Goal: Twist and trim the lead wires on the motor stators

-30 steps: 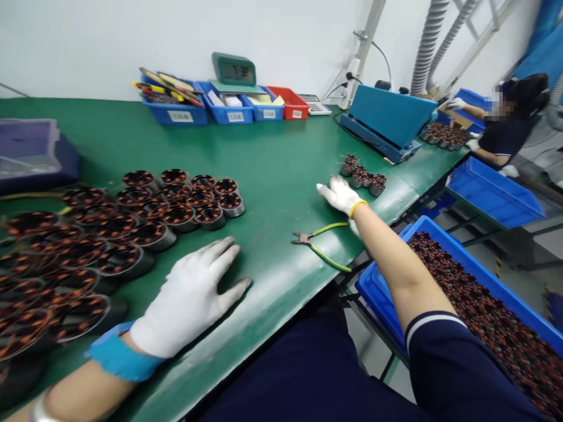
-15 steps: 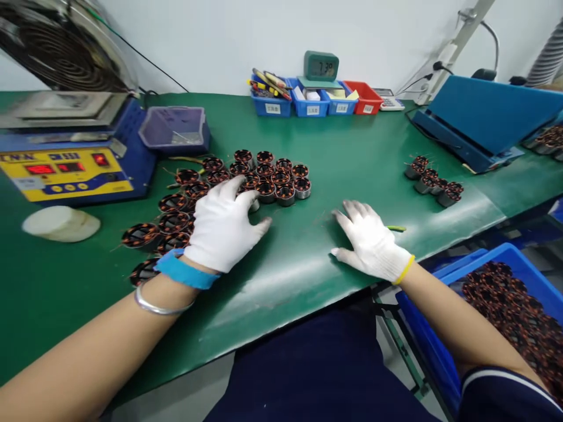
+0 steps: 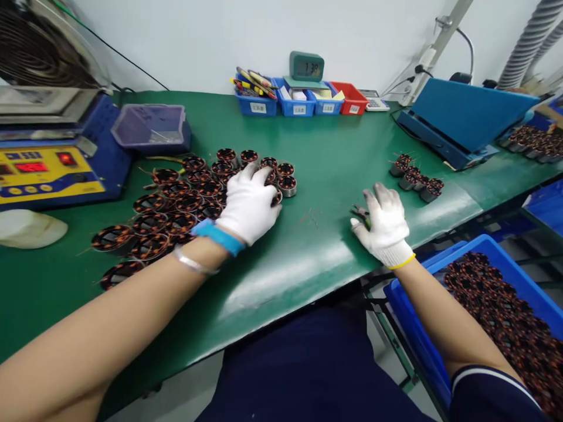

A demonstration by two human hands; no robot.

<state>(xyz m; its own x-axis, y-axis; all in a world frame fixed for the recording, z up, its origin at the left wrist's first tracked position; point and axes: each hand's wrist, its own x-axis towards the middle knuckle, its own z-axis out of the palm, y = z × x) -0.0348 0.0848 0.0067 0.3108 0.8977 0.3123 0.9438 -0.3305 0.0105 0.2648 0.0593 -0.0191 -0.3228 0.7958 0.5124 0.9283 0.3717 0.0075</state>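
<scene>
Purple tray (image 3: 141,142): thin pieces inside. Wound cores (image 3: 210,187): upright on green bench (image 3: 334,146), bores facing up. Left hand (image 3: 250,202): gloved, half-curled over cores; hold unclear. Pliers (image 3: 360,212): jaws leftward, long axis slanting beneath right hand (image 3: 383,225), gloved, part-open; grip hidden. Blue crate (image 3: 508,264): more cores.

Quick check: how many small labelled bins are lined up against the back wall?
4. Left to right: a blue bin with tools sticking out, a second blue bin, a third blue bin, then a red bin. None looks hidden.
</scene>
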